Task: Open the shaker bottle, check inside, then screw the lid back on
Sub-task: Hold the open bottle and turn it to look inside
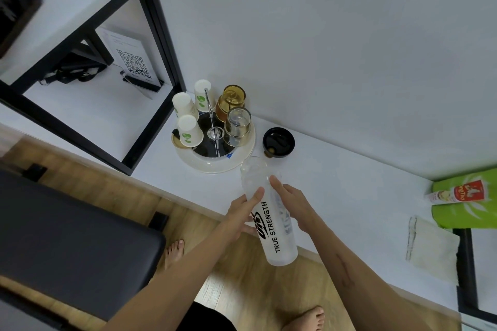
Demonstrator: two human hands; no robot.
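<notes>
A frosted white shaker bottle (271, 228) with black "TRUE STRENGTH" lettering is held in the air over the table's front edge, tilted with its open mouth pointing away from me. My left hand (243, 213) grips it from the left, thumb along the side. My right hand (290, 203) grips it from the right, with its thumb laid up the bottle toward the neck. The bottle's black lid (278, 142) lies apart on the white table (349, 183), just beyond the bottle's mouth.
A round white tray (215, 164) with paper cups and upturned glasses stands left of the lid. A black-framed shelf (158, 35) is at far left, a green packet (465, 199) and folded paper (433, 247) at right. A dark seat (67, 236) is at lower left.
</notes>
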